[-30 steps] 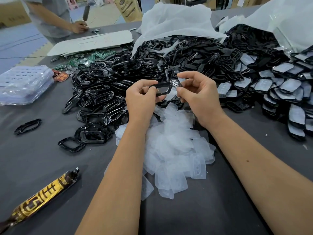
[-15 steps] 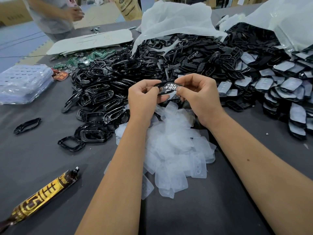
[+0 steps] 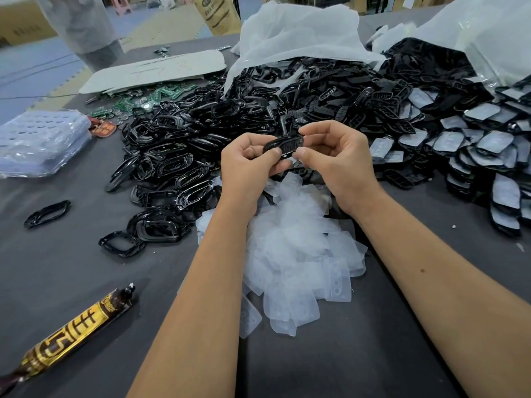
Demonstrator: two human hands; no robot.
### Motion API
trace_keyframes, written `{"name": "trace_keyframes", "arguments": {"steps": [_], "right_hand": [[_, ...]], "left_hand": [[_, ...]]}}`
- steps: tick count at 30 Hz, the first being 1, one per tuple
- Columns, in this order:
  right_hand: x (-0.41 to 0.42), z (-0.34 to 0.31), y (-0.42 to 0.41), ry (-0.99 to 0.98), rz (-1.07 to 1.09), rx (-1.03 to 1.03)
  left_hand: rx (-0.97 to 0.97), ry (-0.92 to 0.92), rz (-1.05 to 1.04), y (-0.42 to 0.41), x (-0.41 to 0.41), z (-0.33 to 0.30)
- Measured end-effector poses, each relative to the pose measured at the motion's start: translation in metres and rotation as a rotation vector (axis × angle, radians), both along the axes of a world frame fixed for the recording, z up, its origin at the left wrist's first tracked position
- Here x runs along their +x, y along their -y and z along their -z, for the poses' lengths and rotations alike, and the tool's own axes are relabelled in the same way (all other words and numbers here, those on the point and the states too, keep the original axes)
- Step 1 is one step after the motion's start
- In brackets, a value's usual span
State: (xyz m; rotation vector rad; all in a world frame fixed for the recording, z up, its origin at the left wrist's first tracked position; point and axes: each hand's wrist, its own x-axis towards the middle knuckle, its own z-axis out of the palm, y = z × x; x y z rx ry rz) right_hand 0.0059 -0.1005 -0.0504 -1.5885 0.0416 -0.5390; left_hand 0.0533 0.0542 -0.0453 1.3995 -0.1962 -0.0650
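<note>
Okay, the black key-fob shell (image 3: 283,145) has turned over in my grip: half a second back its pale button pad was facing up at me, and now I see only the dark face, so I reckon the pad is seated and I'm squeezing the two parts together. It has also come up a touch, held in the air just beyond the far edge of the pile of clear pads (image 3: 293,248). Sweeping across: well to the left of that pile and nearer to me lies the gold glue tube (image 3: 69,337), untouched; just left of the pile sits the heap of black frames (image 3: 172,156). Then my left hand (image 3: 244,165), fingers curled under the shell's left end, thumb pressed on top. My right hand (image 3: 336,159) mirrors it on the right end, thumb tip nearly meeting the other, fingers wrapped behind. Both hands are close together and clamped on the one piece. Well right of the pile, the film-covered backs (image 3: 488,150) wait stacked on the grey table (image 3: 344,354).
</note>
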Motion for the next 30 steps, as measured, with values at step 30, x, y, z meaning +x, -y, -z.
{"name": "trace_keyframes", "arguments": {"steps": [30], "right_hand": [[0.0053,0.0056,-0.0030,-0.070,0.071,-0.104]], "left_hand": [[-0.067,0.029,0.136,-0.0024,0.0017,0.0036]]}}
